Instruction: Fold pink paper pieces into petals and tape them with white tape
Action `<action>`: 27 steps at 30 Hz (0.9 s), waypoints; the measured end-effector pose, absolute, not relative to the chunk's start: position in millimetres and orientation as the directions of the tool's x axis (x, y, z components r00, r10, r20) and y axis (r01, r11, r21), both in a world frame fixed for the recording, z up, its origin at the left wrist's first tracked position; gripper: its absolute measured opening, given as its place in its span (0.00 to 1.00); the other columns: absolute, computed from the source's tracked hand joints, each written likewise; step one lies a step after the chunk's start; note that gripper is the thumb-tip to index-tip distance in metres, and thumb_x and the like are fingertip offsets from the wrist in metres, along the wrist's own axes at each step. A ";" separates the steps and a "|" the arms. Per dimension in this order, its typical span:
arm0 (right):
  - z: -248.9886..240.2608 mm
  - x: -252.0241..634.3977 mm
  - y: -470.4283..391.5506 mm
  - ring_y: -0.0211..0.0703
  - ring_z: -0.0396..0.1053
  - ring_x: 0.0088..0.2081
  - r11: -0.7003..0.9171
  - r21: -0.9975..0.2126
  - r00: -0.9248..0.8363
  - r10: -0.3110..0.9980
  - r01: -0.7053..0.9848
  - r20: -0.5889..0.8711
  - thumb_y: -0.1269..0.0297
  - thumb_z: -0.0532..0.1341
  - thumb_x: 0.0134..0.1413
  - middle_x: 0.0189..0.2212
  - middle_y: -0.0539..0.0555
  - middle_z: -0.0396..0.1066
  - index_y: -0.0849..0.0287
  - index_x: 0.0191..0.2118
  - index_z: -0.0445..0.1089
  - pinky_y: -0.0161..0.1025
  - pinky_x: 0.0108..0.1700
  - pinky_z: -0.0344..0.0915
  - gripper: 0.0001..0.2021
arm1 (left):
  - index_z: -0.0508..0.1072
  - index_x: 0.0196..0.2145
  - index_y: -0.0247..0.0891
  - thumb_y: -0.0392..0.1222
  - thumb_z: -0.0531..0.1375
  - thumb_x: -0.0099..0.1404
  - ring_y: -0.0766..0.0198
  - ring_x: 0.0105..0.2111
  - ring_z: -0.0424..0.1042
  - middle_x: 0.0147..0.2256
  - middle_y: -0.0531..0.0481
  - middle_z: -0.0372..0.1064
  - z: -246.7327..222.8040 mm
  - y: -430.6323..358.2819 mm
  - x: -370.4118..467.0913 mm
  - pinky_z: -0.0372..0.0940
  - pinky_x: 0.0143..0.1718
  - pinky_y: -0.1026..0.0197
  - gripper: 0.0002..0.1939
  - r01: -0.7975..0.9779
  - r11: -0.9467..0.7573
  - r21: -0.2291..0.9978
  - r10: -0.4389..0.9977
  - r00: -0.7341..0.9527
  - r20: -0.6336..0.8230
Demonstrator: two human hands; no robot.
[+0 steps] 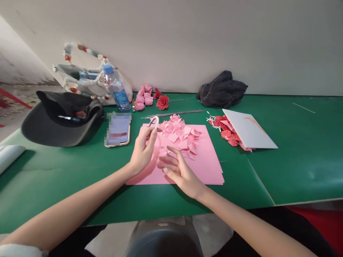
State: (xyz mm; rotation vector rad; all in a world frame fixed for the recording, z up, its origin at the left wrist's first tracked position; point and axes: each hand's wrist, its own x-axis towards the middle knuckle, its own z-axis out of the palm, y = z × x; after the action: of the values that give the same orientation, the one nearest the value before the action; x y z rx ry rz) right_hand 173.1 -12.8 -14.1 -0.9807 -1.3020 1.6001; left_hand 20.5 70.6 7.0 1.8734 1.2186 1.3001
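Taking the stack of pink paper sheets (206, 171) as the clock's centre, with twelve pointing away from the person, the folded pink pieces (184, 137) lie on it, mostly from twelve to two. The left hand (143, 148) is nearly closed, pinching a white loop (156, 122) between thumb and fingers above the sheets. The right hand (179, 171) hovers over them half open, fingers apart and loosely curved; nothing shows in its grip.

Thin wires (182, 113) lie at twelve, pink paper flowers (144, 97) and a red flower (162, 102) near eleven. The phone (118, 129) is near ten, its screen blurred. The bottle (118, 89), between ten and eleven, has a blue label (121, 98) whose print is too small to read; a beaded bag (88, 79) is behind it. A cap (61, 121) sits between nine and ten. Dark cloth (223, 89) lies between one and two; a white board (249, 130) with orange marks leans over red and pink pieces (229, 135) between two and three.
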 end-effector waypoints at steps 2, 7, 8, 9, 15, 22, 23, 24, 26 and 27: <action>-10.8 174.4 -11.7 0.44 0.68 0.55 -0.092 -0.988 -0.336 0.941 -0.123 -0.046 0.63 0.57 0.61 0.54 0.58 0.66 0.46 0.61 0.47 0.51 0.55 0.68 0.27 | 0.71 0.41 0.39 0.47 0.47 0.72 0.65 0.32 0.63 0.34 0.50 0.66 5.3 70.3 21.3 0.59 0.35 0.62 0.15 0.375 -0.440 0.816 0.897 0.143 0.418; 3.6 191.8 -3.3 0.45 0.72 0.50 0.074 -0.997 -0.196 0.977 -0.038 0.080 0.62 0.56 0.62 0.48 0.57 0.71 0.49 0.60 0.50 0.51 0.53 0.69 0.23 | 0.72 0.37 0.37 0.48 0.50 0.70 0.65 0.29 0.62 0.28 0.52 0.60 0.2 71.5 22.5 0.58 0.31 0.63 0.16 0.400 -0.426 0.812 0.905 0.196 0.378; 6.3 197.5 -0.7 0.45 0.72 0.49 0.110 -0.994 -0.139 0.984 -0.011 0.111 0.61 0.56 0.62 0.46 0.56 0.73 0.50 0.60 0.51 0.51 0.54 0.69 0.22 | 0.73 0.37 0.37 0.48 0.50 0.70 0.65 0.29 0.62 0.29 0.52 0.61 -0.3 71.2 22.9 0.59 0.30 0.63 0.16 0.405 -0.411 0.817 0.911 0.217 0.351; 8.6 203.4 1.9 0.45 0.73 0.48 0.154 -0.988 -0.083 0.985 0.007 0.153 0.61 0.55 0.63 0.43 0.56 0.74 0.50 0.60 0.52 0.50 0.54 0.69 0.22 | 0.74 0.38 0.36 0.49 0.50 0.70 0.65 0.30 0.64 0.30 0.50 0.63 -0.6 70.5 23.5 0.60 0.30 0.63 0.17 0.408 -0.395 0.823 0.916 0.247 0.317; 10.4 224.7 10.7 0.47 0.74 0.47 0.229 -0.972 0.017 0.973 0.053 0.230 0.60 0.55 0.63 0.41 0.56 0.75 0.51 0.59 0.53 0.50 0.51 0.71 0.21 | 0.68 0.54 0.38 0.50 0.53 0.68 0.58 0.43 0.69 0.52 0.40 0.65 0.5 60.1 28.1 0.66 0.39 0.59 0.20 0.399 -0.438 0.806 0.868 0.420 0.264; 9.6 222.9 6.4 0.47 0.75 0.45 0.247 -0.955 -0.132 0.965 0.168 0.226 0.62 0.54 0.63 0.38 0.54 0.76 0.52 0.60 0.53 0.49 0.50 0.70 0.21 | 0.74 0.33 0.34 0.52 0.54 0.68 0.64 0.29 0.70 0.29 0.48 0.72 11.4 51.0 35.4 0.65 0.33 0.62 0.19 0.229 -0.200 0.953 0.829 0.558 0.040; 10.9 223.4 5.5 0.47 0.75 0.45 0.256 -0.950 -0.138 0.963 0.179 0.233 0.62 0.54 0.63 0.37 0.54 0.77 0.52 0.60 0.53 0.49 0.49 0.70 0.21 | 0.74 0.30 0.33 0.52 0.54 0.68 0.65 0.28 0.71 0.28 0.47 0.72 14.1 49.7 35.3 0.65 0.31 0.62 0.19 0.199 -0.107 0.974 0.831 0.555 -0.022; 12.3 224.2 4.5 0.47 0.75 0.45 0.264 -0.946 -0.142 0.960 0.189 0.240 0.62 0.54 0.63 0.36 0.54 0.77 0.52 0.60 0.53 0.48 0.49 0.70 0.21 | 0.74 0.30 0.33 0.52 0.55 0.67 0.65 0.27 0.71 0.28 0.47 0.73 16.6 48.1 34.6 0.66 0.31 0.62 0.19 0.168 -0.016 0.986 0.830 0.552 -0.080; 15.3 226.0 1.9 0.46 0.75 0.44 0.276 -0.939 -0.159 0.956 0.206 0.247 0.63 0.54 0.63 0.34 0.53 0.77 0.52 0.60 0.52 0.47 0.49 0.70 0.22 | 0.75 0.32 0.32 0.52 0.58 0.65 0.64 0.27 0.73 0.30 0.45 0.74 20.6 43.2 31.7 0.67 0.31 0.61 0.18 0.124 0.130 0.984 0.809 0.561 -0.177; 16.6 226.5 0.1 0.45 0.75 0.43 0.279 -0.936 -0.175 0.954 0.215 0.244 0.63 0.54 0.63 0.33 0.52 0.77 0.52 0.60 0.52 0.47 0.50 0.69 0.22 | 0.75 0.32 0.32 0.51 0.59 0.64 0.63 0.28 0.74 0.30 0.45 0.75 21.5 39.8 30.0 0.68 0.32 0.61 0.17 0.120 0.174 0.977 0.795 0.569 -0.211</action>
State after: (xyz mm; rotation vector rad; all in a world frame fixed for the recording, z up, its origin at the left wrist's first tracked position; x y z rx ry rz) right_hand 226.5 0.1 16.6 -1.1007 -1.6071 0.9859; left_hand 30.0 39.8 21.5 1.3341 0.8767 0.5774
